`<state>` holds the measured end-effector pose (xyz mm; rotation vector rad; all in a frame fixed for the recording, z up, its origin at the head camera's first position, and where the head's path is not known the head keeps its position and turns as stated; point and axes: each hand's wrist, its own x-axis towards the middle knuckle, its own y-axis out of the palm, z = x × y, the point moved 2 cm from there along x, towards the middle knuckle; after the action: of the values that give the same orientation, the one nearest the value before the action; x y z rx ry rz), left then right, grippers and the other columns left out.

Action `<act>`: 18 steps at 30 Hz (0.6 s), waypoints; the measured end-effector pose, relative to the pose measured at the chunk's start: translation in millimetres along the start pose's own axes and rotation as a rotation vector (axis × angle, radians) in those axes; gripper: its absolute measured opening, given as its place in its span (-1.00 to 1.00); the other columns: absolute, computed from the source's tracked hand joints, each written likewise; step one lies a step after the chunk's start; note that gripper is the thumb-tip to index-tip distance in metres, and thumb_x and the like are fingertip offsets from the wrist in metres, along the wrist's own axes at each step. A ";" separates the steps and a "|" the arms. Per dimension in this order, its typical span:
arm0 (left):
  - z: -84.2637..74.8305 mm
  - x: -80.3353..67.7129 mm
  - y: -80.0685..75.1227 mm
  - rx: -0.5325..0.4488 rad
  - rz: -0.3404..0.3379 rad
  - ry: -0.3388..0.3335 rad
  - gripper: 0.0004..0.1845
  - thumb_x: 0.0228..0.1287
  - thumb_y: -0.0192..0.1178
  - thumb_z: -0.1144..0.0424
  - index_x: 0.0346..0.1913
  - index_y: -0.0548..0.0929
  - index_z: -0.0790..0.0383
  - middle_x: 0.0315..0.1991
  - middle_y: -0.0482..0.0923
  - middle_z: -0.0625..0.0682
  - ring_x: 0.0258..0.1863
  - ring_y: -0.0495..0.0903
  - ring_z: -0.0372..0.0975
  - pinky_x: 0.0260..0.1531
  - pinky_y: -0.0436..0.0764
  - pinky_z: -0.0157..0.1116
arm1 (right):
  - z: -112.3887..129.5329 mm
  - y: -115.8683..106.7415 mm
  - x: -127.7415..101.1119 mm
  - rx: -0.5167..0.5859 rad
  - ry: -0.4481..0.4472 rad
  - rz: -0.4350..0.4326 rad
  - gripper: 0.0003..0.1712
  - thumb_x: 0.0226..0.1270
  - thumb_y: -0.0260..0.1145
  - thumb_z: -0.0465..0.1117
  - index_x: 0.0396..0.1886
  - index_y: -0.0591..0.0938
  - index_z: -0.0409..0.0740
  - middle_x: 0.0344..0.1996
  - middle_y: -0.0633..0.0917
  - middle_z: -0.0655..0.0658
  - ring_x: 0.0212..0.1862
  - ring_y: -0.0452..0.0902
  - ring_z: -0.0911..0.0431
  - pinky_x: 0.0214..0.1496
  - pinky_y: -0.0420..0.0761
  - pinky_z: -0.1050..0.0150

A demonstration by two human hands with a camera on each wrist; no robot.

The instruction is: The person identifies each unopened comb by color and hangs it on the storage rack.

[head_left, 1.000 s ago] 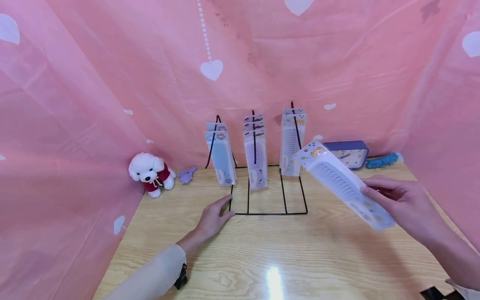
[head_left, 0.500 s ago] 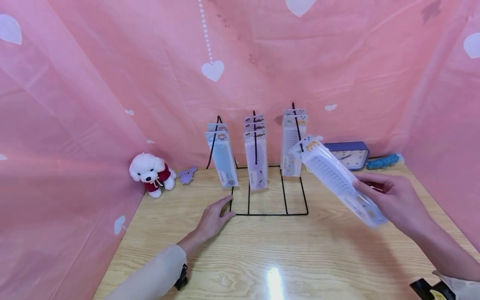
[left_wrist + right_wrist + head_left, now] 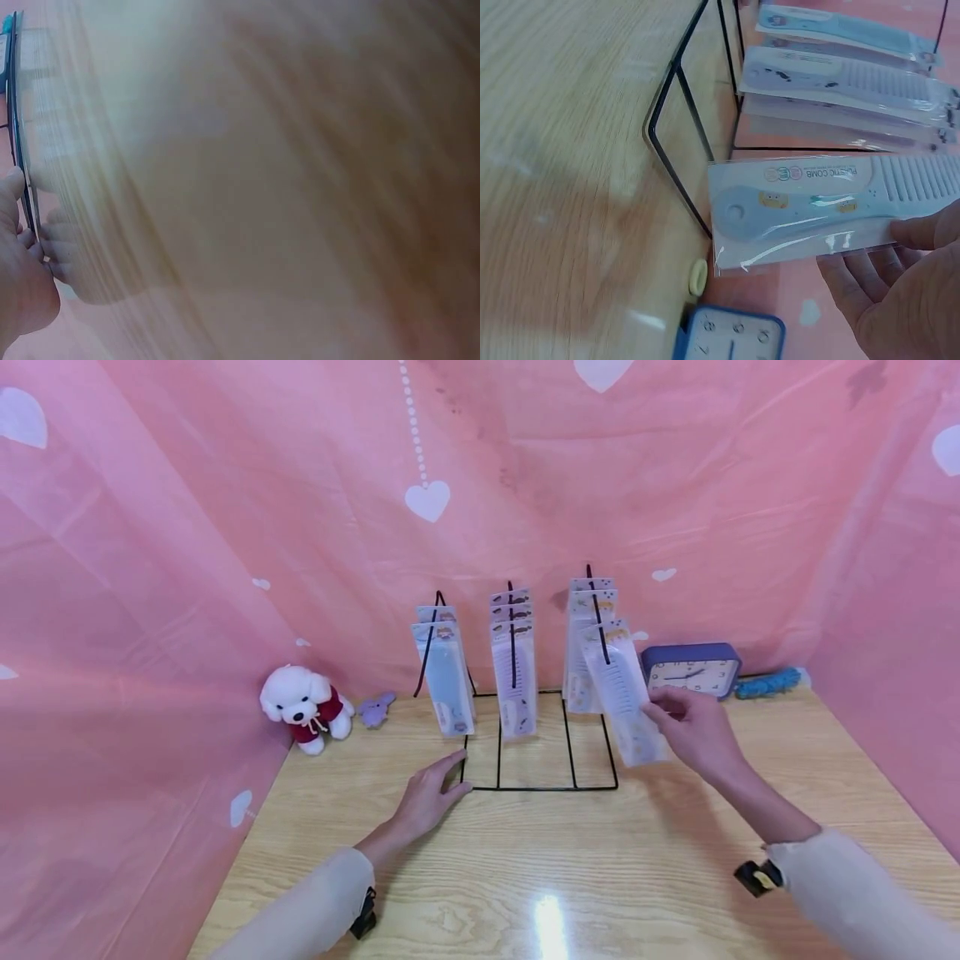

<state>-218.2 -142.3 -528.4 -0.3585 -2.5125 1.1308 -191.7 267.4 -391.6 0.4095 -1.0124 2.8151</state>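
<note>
In the head view my right hand (image 3: 693, 731) pinches the right edge of a packaged comb (image 3: 626, 702), labelled plastic comb in the right wrist view. Its header overlaps the right arm of a black wire rack (image 3: 543, 789), the arm's tip showing in front of the card. Behind it on that arm hang more packaged combs (image 3: 581, 681). Several purple packaged combs (image 3: 514, 681) hang on the middle arm, and blue ones (image 3: 445, 681) on the left arm. My left hand (image 3: 423, 797) holds the rack's front left corner, thumb at the front bar, fingertips at the side bar.
A white plush dog (image 3: 300, 702) and a small purple toy (image 3: 375, 710) sit left of the rack. To its right stand a blue clock (image 3: 693, 668) and a blue fuzzy item (image 3: 768, 683). Pink cloth (image 3: 322, 527) lines the back and sides of the wooden table (image 3: 480, 868).
My right hand has moved left with the packaged comb, turning it more upright and bringing its header onto the right arm. My left hand has stayed at the rack's corner.
</note>
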 end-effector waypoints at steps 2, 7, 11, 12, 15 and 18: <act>-0.6 -0.6 -0.3 -0.004 -0.004 -0.002 -0.36 0.50 0.38 0.12 0.53 0.50 0.24 0.46 0.50 0.16 0.44 0.48 0.04 0.38 0.51 0.04 | -0.5 9.9 8.1 0.026 0.015 0.010 -0.73 0.61 0.31 -0.24 0.05 0.73 -0.40 -0.11 0.80 -0.41 -0.13 0.78 -0.16 -0.26 0.64 0.47; 0.1 -0.4 0.2 -0.005 -0.003 -0.009 -0.36 0.50 0.39 0.12 0.53 0.50 0.22 0.46 0.50 0.15 0.44 0.49 0.03 0.39 0.51 0.03 | -1.3 31.4 24.4 0.129 0.090 0.033 -0.70 0.66 0.24 -0.25 0.10 0.68 -0.44 -0.03 0.77 -0.45 0.00 0.75 -0.24 -0.17 0.77 0.34; 1.8 0.7 1.4 0.006 0.003 -0.006 -0.37 0.51 0.37 0.11 0.53 0.50 0.22 0.47 0.50 0.14 0.44 0.49 0.01 0.38 0.52 0.03 | 0.2 42.3 33.3 0.216 0.140 0.049 -0.63 0.69 0.20 -0.22 0.18 0.64 -0.47 0.05 0.74 -0.47 0.13 0.71 -0.26 -0.08 0.78 0.29; 1.8 0.8 1.4 0.007 0.003 -0.004 -0.37 0.51 0.37 0.11 0.53 0.50 0.23 0.47 0.50 0.13 0.44 0.49 0.01 0.38 0.52 0.03 | 0.7 44.0 35.0 0.231 0.154 0.053 -0.62 0.70 0.19 -0.21 0.20 0.63 -0.48 0.08 0.73 -0.48 0.15 0.70 -0.27 -0.07 0.78 0.30; 1.3 0.8 1.2 0.009 0.002 0.002 -0.36 0.50 0.37 0.11 0.53 0.50 0.23 0.47 0.50 0.13 0.43 0.50 0.01 0.38 0.52 0.02 | 0.9 47.4 39.9 0.272 0.183 0.060 -0.58 0.71 0.18 -0.20 0.26 0.60 -0.49 0.16 0.69 -0.49 0.21 0.67 -0.27 -0.03 0.76 0.31; 0.4 0.8 0.7 0.011 -0.002 0.004 -0.36 0.49 0.39 0.12 0.52 0.50 0.23 0.46 0.51 0.13 0.44 0.49 0.00 0.39 0.51 0.00 | 0.3 50.0 43.3 0.296 0.205 0.070 -0.57 0.72 0.17 -0.20 0.29 0.58 -0.49 0.21 0.66 -0.49 0.25 0.64 -0.26 0.02 0.75 0.29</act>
<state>-219.1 -141.8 -529.0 -0.3554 -2.5019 1.1416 -243.2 229.8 -409.0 0.1090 -0.5833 3.0003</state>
